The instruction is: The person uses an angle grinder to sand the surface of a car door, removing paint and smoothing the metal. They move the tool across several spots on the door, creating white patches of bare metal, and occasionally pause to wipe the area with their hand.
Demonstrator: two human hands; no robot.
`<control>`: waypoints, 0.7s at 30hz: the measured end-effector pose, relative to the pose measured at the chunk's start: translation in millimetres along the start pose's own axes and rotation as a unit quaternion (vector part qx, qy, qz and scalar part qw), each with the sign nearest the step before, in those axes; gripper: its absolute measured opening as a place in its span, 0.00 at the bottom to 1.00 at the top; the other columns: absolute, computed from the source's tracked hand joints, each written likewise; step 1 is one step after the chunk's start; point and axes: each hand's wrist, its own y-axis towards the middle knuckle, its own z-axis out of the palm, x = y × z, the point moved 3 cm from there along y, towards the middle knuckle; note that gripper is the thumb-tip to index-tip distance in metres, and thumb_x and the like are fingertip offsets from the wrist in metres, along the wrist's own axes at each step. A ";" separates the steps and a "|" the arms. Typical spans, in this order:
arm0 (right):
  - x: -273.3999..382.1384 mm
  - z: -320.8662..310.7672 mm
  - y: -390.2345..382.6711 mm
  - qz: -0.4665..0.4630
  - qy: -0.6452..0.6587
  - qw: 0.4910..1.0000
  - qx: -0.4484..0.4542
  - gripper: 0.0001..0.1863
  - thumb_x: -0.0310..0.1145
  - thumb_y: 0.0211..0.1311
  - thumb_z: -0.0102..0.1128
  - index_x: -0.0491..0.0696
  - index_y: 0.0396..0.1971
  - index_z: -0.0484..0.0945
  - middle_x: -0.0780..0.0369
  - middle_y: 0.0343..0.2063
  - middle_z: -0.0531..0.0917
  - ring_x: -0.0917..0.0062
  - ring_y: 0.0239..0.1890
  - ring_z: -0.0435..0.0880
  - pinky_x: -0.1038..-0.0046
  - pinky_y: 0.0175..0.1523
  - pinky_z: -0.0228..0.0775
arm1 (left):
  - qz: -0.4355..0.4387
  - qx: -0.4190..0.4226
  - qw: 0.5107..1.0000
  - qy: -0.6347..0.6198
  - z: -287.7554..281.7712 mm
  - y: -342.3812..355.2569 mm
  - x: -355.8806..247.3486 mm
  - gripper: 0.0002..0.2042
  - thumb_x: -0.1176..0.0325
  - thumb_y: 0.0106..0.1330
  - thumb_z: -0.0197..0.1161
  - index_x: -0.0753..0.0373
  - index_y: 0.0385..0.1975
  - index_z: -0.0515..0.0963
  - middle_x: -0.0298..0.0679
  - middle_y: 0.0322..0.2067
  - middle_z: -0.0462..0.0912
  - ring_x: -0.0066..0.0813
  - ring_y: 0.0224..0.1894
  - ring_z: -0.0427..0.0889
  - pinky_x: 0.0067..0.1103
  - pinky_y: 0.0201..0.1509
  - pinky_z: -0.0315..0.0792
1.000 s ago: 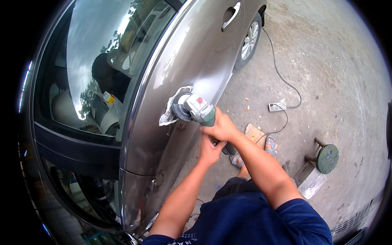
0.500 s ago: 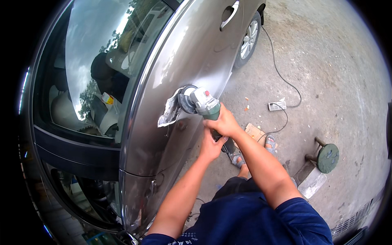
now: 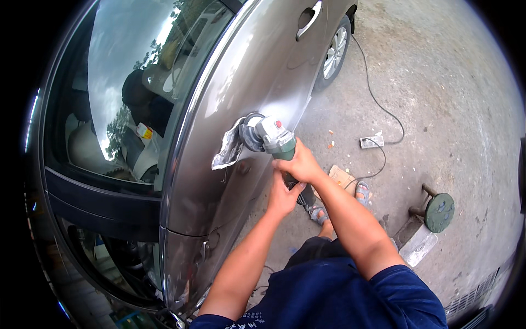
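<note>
Both my hands are closed around a green and grey angle grinder point(image 3: 276, 137) with a red button on its head. My right hand point(image 3: 302, 165) grips the green body behind the head, and my left hand point(image 3: 284, 196) holds it lower down, nearer the rear end. The grinder's dark disc is at the right edge of an irregular whitish rough patch point(image 3: 226, 152) on the brownish-grey car door point(image 3: 200, 197); whether it touches the surface I cannot tell exactly.
The car's wheel point(image 3: 333, 52) is at top right. On the concrete floor point(image 3: 449, 98) are a power strip point(image 3: 371, 141) with cables, a cardboard piece point(image 3: 342, 175) by my sandalled feet, and a round green stool point(image 3: 440, 213) beside a pale block point(image 3: 418, 247).
Compared with one second ago, the grinder and my hands have shifted slightly rightward, uncovering more of the rough patch. Little differs from half a second ago.
</note>
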 end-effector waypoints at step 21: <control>-2.2 -0.1 -3.6 -0.001 -0.022 0.999 0.024 0.38 0.42 0.40 0.75 0.40 0.52 0.69 0.47 0.43 0.82 0.55 0.49 0.82 0.63 0.55 0.72 | -0.046 -0.001 0.999 -0.020 2.5 -7.6 -3.5 0.42 0.68 0.60 0.70 0.69 0.67 0.48 0.46 0.57 0.69 0.32 0.57 0.73 0.26 0.56 0.72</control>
